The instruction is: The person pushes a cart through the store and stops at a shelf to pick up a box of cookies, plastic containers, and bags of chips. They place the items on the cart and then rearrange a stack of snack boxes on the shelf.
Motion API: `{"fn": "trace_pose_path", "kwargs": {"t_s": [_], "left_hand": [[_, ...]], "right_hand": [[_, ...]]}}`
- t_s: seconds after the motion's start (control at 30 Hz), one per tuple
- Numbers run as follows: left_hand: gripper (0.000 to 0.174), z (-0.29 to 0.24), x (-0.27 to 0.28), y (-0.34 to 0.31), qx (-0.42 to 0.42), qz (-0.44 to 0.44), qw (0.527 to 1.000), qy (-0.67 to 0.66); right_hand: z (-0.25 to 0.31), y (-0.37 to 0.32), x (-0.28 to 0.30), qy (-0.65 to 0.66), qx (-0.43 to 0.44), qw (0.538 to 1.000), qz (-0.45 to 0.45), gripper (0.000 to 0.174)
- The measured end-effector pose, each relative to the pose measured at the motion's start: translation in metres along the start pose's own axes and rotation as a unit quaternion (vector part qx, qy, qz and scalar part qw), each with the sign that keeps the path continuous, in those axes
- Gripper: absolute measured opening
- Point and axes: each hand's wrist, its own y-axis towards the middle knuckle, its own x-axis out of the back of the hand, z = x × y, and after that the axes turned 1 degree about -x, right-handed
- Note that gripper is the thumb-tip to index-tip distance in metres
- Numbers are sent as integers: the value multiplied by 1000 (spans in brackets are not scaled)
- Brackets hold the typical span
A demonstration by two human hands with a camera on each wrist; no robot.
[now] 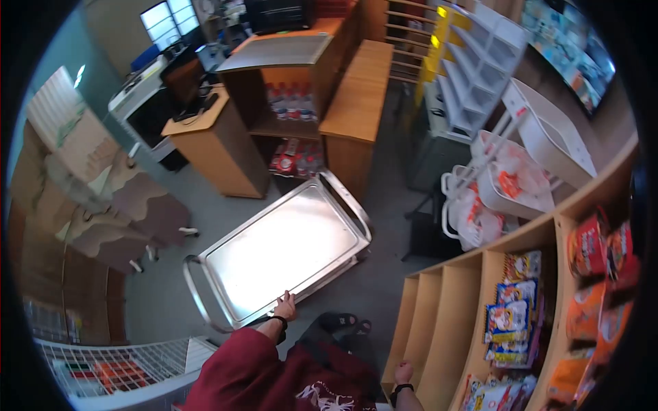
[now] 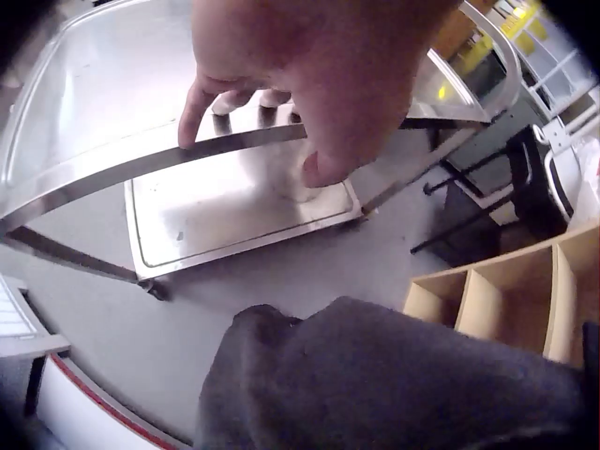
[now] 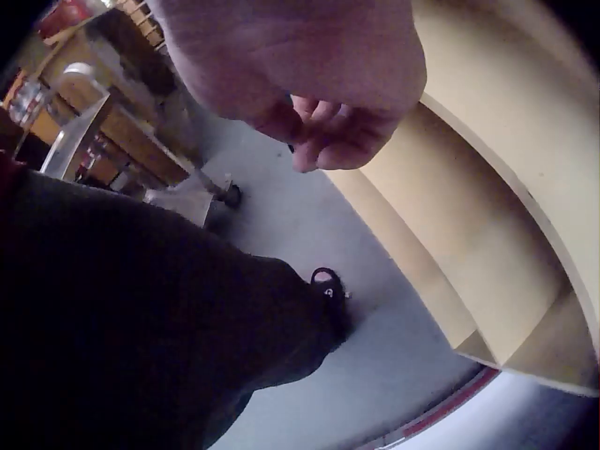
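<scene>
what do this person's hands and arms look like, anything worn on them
Both hands are bare, with no gloves. A loose maroon sleeve covers the upper part of the left arm and stops short of the left hand. A black band circles that wrist, and a dark band the wrist of the right hand.

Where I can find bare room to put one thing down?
The cart top is bare between its handles, beyond the left hand at its near edge. The wooden shelf is bare left of the blue packets; from there rightward, it is crowded.
</scene>
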Motion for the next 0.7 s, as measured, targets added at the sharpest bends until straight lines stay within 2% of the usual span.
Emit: {"fn": "trace_pose_path", "kwargs": {"t_s": [0.07,0.13,0.2,0.23,0.27,0.3,0.33,0.4,0.43,0.5,0.53,0.6,0.63,0.67,0.7], "left_hand": [[63,22,3,-12,-2,-9,1000,9],[60,34,18,-43,56,-8,995,-81],[54,42,38,-73,119,-95,988,2],[53,57,37,-79,103,-230,967,46],[49,55,65,-102,112,-281,953,31],[47,79,65,-102,114,-383,914,74],[61,105,65,-104,132,-467,863,140],[68,132,84,-115,275,-509,812,80],[68,141,91,-120,287,-517,803,75],[71,171,90,-131,340,-415,833,-137],[83,191,88,-127,348,-362,846,-181],[80,202,81,-131,335,-322,842,-275],[64,204,75,-130,341,-338,837,-261],[64,208,68,-127,348,-343,829,-272],[55,212,60,-126,338,-341,821,-309]], "right_hand": [[3,37,-11,-11,46,998,50,11],[23,54,-13,-27,89,991,92,12],[75,76,-2,-76,182,975,106,12],[107,84,2,-79,193,972,108,12],[135,91,7,-77,213,968,105,13],[151,95,9,-76,233,964,103,15],[166,98,10,-84,245,960,107,15],[218,117,2,-13,293,953,70,19],[243,124,0,-11,309,948,72,19],[285,130,-2,-5,309,949,69,38],[305,136,-4,-3,316,946,72,38],[349,149,-10,-62,343,936,44,59],[372,151,-13,-65,354,932,45,59],[400,154,-12,-83,347,933,33,64],[423,156,-13,-102,339,935,22,70]]}}
